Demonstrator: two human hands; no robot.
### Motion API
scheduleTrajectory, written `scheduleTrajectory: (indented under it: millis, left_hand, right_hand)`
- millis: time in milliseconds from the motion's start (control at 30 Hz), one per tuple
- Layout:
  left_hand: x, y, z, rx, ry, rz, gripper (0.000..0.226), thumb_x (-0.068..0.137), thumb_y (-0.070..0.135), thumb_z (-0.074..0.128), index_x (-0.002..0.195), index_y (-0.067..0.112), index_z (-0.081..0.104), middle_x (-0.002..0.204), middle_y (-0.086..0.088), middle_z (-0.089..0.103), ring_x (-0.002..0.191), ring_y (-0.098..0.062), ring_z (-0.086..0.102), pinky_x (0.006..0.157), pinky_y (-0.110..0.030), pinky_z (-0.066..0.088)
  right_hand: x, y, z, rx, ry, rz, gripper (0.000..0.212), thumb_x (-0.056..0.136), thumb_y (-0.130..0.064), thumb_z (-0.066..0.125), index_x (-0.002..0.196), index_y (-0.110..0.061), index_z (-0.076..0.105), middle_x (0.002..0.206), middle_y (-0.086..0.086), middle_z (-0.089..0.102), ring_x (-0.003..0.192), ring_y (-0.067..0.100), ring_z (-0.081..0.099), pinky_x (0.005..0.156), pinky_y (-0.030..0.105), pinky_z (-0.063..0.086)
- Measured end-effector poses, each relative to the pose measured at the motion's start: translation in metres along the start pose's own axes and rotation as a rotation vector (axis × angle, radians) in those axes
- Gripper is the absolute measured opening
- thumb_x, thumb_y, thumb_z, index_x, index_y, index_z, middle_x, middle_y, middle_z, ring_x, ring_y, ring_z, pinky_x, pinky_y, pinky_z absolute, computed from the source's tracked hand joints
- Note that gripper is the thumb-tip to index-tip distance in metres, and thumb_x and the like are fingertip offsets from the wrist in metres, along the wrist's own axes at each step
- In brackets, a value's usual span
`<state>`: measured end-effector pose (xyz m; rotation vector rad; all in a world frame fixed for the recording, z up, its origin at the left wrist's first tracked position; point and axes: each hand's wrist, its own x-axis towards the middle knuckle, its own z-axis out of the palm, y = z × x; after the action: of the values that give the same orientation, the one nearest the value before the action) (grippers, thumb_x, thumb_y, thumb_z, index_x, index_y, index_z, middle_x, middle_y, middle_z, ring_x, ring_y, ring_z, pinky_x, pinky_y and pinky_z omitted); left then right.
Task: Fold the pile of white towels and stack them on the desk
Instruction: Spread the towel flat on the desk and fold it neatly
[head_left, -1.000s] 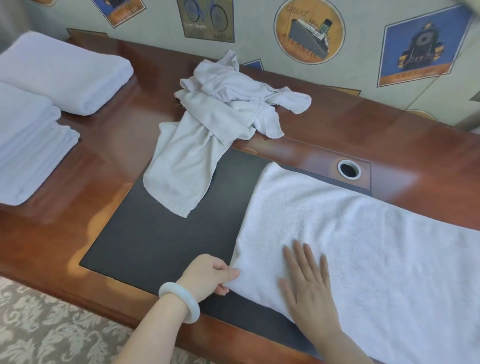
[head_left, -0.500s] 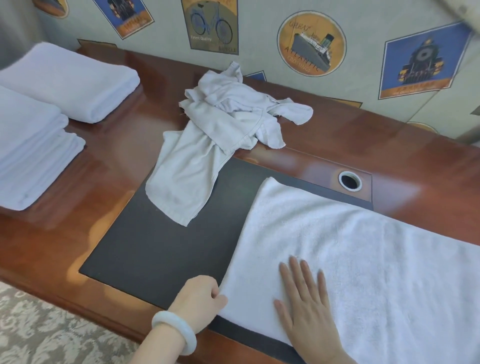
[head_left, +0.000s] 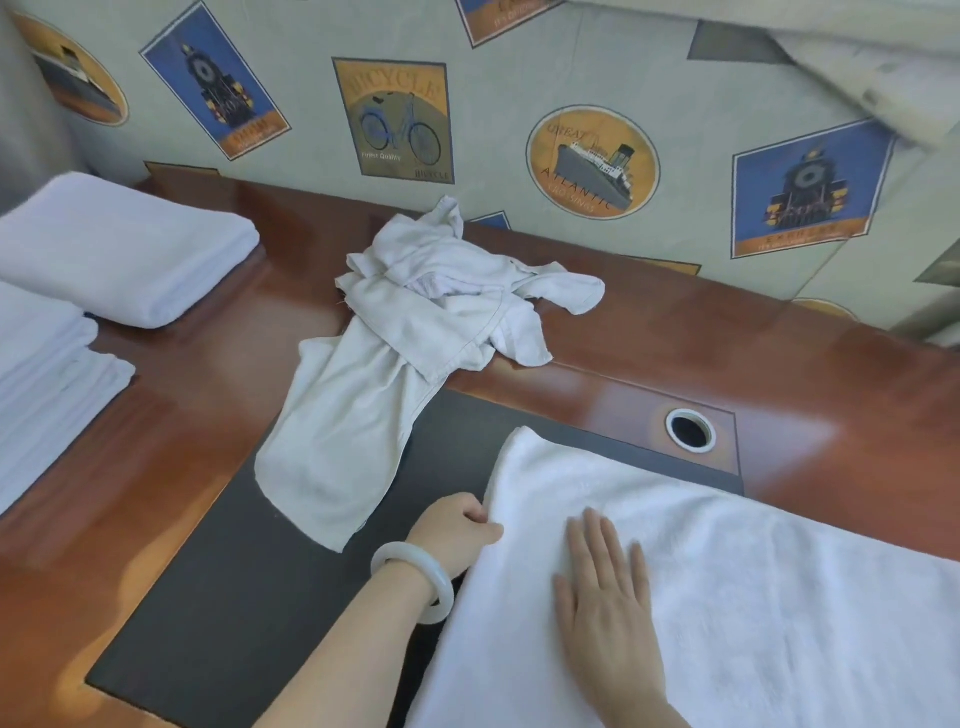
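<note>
White towel (head_left: 753, 597), mid-fold — flat over the dark mat (head_left: 249, 597) at the near right of the desk (head_left: 831, 405). Pinches its left edge with the left hand (head_left: 457, 530); presses the right hand (head_left: 608, 608) flat just beside. Probably calls next for lifting that edge rightward, corners matched.
</note>
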<state>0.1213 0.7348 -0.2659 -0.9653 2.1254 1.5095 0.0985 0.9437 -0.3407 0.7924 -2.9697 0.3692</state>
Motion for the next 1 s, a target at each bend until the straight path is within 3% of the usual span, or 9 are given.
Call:
scheduleTrajectory:
  millis: [200,267,367,500,600,667,733,900,1000]
  left_hand:
    - [0.042,0.037,-0.001,-0.014,0.006,0.069,0.014,0.088,0.022,0.065,0.093,0.009,0.061,0.087,0.001,0.057,0.075,-0.017,0.053,0.074,-0.031,0.046]
    - [0.052,0.051,-0.003,-0.015,-0.040,0.075,0.016,0.088,0.023,0.065,0.084,0.010,0.058,0.082,-0.001,0.055,0.071,-0.019,0.052,0.073,-0.036,0.049]
    - [0.064,0.068,-0.004,0.054,-0.090,0.078,0.037,0.089,0.027,0.065,0.062,0.016,0.043,0.062,0.004,0.042,0.057,-0.016,0.041,0.059,-0.028,0.035]
    - [0.078,0.068,-0.003,0.190,0.017,0.202,0.055,0.086,0.018,0.065,0.055,0.020,0.020,0.052,0.005,0.019,0.048,-0.015,0.020,0.053,-0.030,0.017]
    - [0.084,0.051,0.001,0.133,0.063,0.278,0.051,0.084,0.013,0.069,0.055,0.016,0.027,0.056,0.003,0.026,0.053,-0.014,0.025,0.054,-0.029,0.021]
    - [0.085,0.043,0.004,0.066,0.057,0.352,0.035,0.082,0.013,0.073,0.059,0.005,0.049,0.062,0.001,0.044,0.059,-0.013,0.039,0.060,-0.028,0.032]
    - [0.084,0.039,0.003,-0.041,0.039,0.398,0.017,0.081,0.010,0.076,0.067,0.015,0.068,0.068,0.006,0.057,0.064,-0.009,0.050,0.067,-0.026,0.040]
    - [0.086,0.036,0.002,-0.163,-0.014,0.431,0.040,0.079,-0.004,0.075,0.074,0.035,0.077,0.074,0.021,0.060,0.073,-0.004,0.056,0.075,-0.022,0.044]
    - [0.086,0.044,0.002,-0.192,-0.099,0.420,0.025,0.076,0.006,0.077,0.086,0.029,0.079,0.084,0.016,0.063,0.083,-0.010,0.059,0.082,-0.026,0.048]
  right_hand:
    - [0.004,0.001,0.010,0.024,0.088,0.002,0.064,0.103,-0.042,0.012,0.143,-0.010,0.050,0.155,0.008,0.039,0.145,0.020,0.030,0.115,0.050,0.022]
    - [0.005,0.004,0.015,0.027,0.124,0.002,0.064,0.103,-0.042,0.012,0.142,-0.009,0.051,0.153,0.009,0.042,0.144,0.021,0.031,0.114,0.050,0.024]
    - [0.007,0.004,0.014,0.049,0.157,-0.010,0.061,0.102,-0.042,0.014,0.141,-0.010,0.048,0.150,0.010,0.046,0.141,0.022,0.035,0.113,0.049,0.024]
    - [0.018,0.005,-0.002,0.216,0.216,-0.010,0.042,0.092,-0.035,0.038,0.130,-0.023,0.051,0.138,-0.006,0.054,0.121,0.015,0.049,0.103,0.037,0.030]
    - [0.060,0.027,-0.030,0.321,0.304,0.101,0.040,0.086,-0.024,0.046,0.125,-0.025,0.054,0.128,-0.008,0.056,0.112,0.015,0.048,0.093,0.030,0.029]
    - [0.089,0.043,-0.046,0.361,0.179,0.150,0.046,0.091,-0.010,0.054,0.137,-0.020,0.052,0.137,-0.008,0.052,0.126,0.012,0.042,0.104,0.025,0.023]
    - [0.116,0.050,-0.056,0.434,-0.027,0.120,0.055,0.093,-0.005,0.058,0.142,-0.025,0.047,0.136,-0.017,0.046,0.130,0.006,0.038,0.110,0.023,0.017]
    - [0.145,0.046,-0.064,0.530,-0.198,-0.020,0.026,0.085,-0.019,0.073,0.089,-0.043,0.064,0.091,-0.019,0.055,0.101,-0.008,0.037,0.093,0.027,0.025]
    - [0.149,0.045,-0.063,0.537,-0.273,-0.073,0.024,0.085,-0.023,0.074,0.091,-0.043,0.063,0.098,-0.019,0.053,0.102,-0.002,0.038,0.092,0.022,0.027]
